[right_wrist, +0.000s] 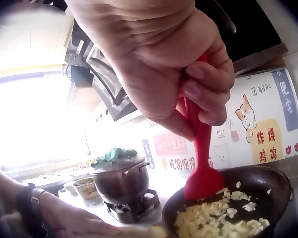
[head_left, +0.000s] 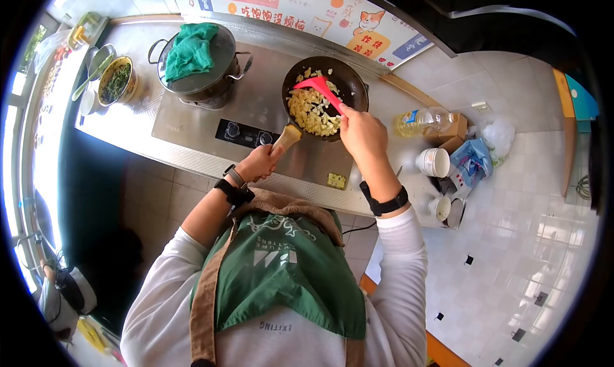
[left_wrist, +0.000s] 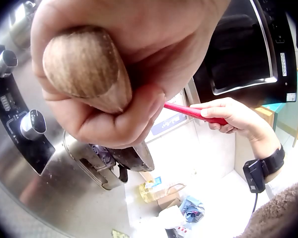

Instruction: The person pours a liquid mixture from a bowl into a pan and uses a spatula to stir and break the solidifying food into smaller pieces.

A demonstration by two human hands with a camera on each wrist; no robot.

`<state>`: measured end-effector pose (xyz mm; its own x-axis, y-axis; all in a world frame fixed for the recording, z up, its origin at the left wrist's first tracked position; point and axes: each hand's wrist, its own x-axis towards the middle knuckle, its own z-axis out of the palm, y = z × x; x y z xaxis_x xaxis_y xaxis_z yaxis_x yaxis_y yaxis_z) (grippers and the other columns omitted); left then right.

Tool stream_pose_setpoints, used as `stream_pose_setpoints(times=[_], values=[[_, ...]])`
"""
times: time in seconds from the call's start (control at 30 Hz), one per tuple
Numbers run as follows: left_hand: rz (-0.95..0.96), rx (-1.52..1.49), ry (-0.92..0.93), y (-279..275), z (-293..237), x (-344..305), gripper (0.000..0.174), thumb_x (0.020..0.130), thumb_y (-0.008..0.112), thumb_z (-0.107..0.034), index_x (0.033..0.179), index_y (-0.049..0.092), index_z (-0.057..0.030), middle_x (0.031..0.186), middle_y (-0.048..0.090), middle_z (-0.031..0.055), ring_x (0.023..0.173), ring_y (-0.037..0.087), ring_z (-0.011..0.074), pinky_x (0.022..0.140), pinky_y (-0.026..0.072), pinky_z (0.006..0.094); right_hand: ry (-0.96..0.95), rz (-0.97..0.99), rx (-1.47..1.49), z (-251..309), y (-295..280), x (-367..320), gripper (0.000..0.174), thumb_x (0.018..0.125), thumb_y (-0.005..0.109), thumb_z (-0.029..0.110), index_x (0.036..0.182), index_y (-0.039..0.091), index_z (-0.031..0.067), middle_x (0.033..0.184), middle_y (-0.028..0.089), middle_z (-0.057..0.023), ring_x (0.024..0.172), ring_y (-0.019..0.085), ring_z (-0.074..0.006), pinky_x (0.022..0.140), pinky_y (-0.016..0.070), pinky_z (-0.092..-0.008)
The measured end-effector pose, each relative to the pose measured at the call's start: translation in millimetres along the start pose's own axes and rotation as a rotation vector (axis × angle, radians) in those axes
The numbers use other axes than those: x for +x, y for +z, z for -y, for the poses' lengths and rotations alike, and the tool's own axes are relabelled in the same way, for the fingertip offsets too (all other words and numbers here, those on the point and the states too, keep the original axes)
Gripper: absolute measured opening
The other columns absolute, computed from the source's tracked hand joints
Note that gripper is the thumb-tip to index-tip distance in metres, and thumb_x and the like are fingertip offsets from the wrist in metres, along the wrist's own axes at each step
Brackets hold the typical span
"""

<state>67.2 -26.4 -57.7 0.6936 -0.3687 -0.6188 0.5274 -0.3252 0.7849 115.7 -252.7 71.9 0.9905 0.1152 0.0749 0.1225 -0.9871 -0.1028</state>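
The left hand (head_left: 259, 163) grips the handle (head_left: 289, 137) and the right hand (head_left: 363, 134) holds the red spatula (right_wrist: 200, 144) in the pan (head_left: 353, 89), where pale pieces (head_left: 309, 111) lie (mostly at the near side), so it is better to turn them gently, from beneath.

Reaches forward with both arms. Slants left arm (head_left: 198, 221) inward in front of torso (head_left: 284, 284); stretches right arm (head_left: 398, 249) farther out. Grips with left hand (head_left: 258, 163), curling fingers round into a closed hold. Grips with right hand (head_left: 364, 133) too, folding fingertips back toward the palm, as seen in the right wrist view. Holds both hands apart, with the left nearer the torso than the right.
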Motion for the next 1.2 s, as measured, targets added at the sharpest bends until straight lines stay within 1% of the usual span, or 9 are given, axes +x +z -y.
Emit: stream_pose_setpoints(times=[0.07,0.33,0.5,0.6,0.7,0.87,1.0,1.1,1.2], values=[[-0.01,0.004,0.025,1,4,2,0.043,0.099,0.042,-0.045,0.089,0.051,-0.0049,0.062,0.046,-0.0011,0.043,0.04,0.007,0.036,0.0336,0.0233,-0.01,0.066,-0.026,5,15,-2,0.023,0.086,0.058,0.022,0.105,0.071,0.0212,0.071,0.066,-0.014,0.066,0.064,-0.034,0.062,0.0523,-0.0441],[0.0,0.002,0.023,-1,3,3,0.042,0.099,0.042,-0.044,0.087,0.05,-0.0051,0.061,0.046,-0.0009,0.041,0.04,0.0072,0.036,0.034,0.0237,-0.028,0.007,-0.019,-13,0,-7,0.023,0.086,0.058,0.024,0.104,0.072,0.0244,0.07,0.065,-0.0128,0.065,0.064,-0.0331,0.06,0.0517,-0.0444],[-0.001,-0.003,0.026,-3,12,9,0.043,0.099,0.042,-0.046,0.088,0.051,-0.0049,0.061,0.046,-0.001,0.041,0.041,0.0071,0.035,0.0341,0.0239,-0.046,0.06,-0.028,-16,-6,2,0.023,0.086,0.058,0.024,0.104,0.071,0.0246,0.072,0.066,-0.0133,0.066,0.064,-0.0342,0.062,0.0521,-0.0449],[0.001,0.005,0.023,-2,12,8,0.044,0.098,0.042,-0.046,0.089,0.051,-0.0047,0.061,0.046,-0.0008,0.042,0.041,0.0072,0.035,0.0344,0.0239,-0.034,-0.004,-0.019,-15,-15,6,0.022,0.085,0.058,0.02,0.101,0.072,0.0193,0.068,0.066,-0.0126,0.064,0.065,-0.0322,0.061,0.0526,-0.0423],[0.003,0.014,0.015,-3,9,6,0.045,0.098,0.042,-0.048,0.09,0.052,-0.0043,0.061,0.047,-0.0007,0.042,0.042,0.0073,0.036,0.0351,0.0237,-0.088,0.016,-0.015,-17,12,14,0.023,0.085,0.058,0.02,0.102,0.072,0.0202,0.07,0.067,-0.0129,0.065,0.065,-0.0326,0.061,0.0528,-0.0422],[-0.019,0.004,0.019,-2,2,0,0.047,0.097,0.043,-0.05,0.089,0.051,-0.0047,0.061,0.047,-0.0006,0.041,0.042,0.0076,0.034,0.0338,0.0243,0.092,0.095,0.01,-15,-13,16,0.026,0.087,0.058,0.025,0.109,0.07,0.0249,0.078,0.067,-0.015,0.073,0.065,-0.0359,0.067,0.0525,-0.0455],[-0.001,0.023,-0.021,-5,-1,0,0.046,0.097,0.043,-0.05,0.088,0.05,-0.0053,0.062,0.047,-0.0005,0.041,0.042,0.0077,0.033,0.0328,0.0247,0.041,0.106,0.016,-13,15,14,0.024,0.087,0.058,0.026,0.108,0.07,0.0243,0.078,0.068,-0.0141,0.073,0.065,-0.035,0.066,0.0526,-0.0446],[-0.004,0.026,-0.015,-4,0,1,0.047,0.097,0.042,-0.05,0.085,0.049,-0.0053,0.061,0.047,-0.0006,0.041,0.042,0.0075,0.033,0.0323,0.0246,-0.017,0.075,0.056,-26,-11,-4,0.022,0.085,0.059,0.023,0.103,0.072,0.0219,0.075,0.068,-0.0125,0.069,0.066,-0.0329,0.064,0.0537,-0.0427],[-0.003,0.023,-0.025,-4,1,1,0.046,0.097,0.042,-0.05,0.086,0.049,-0.0054,0.061,0.046,-0.0009,0.041,0.041,0.0074,0.033,0.0317,0.0245,0.035,0.153,0.02,-24,-28,-28,0.023,0.085,0.059,0.023,0.103,0.072,0.024,0.074,0.068,-0.0126,0.067,0.066,-0.0321,0.062,0.0536,-0.0429]])
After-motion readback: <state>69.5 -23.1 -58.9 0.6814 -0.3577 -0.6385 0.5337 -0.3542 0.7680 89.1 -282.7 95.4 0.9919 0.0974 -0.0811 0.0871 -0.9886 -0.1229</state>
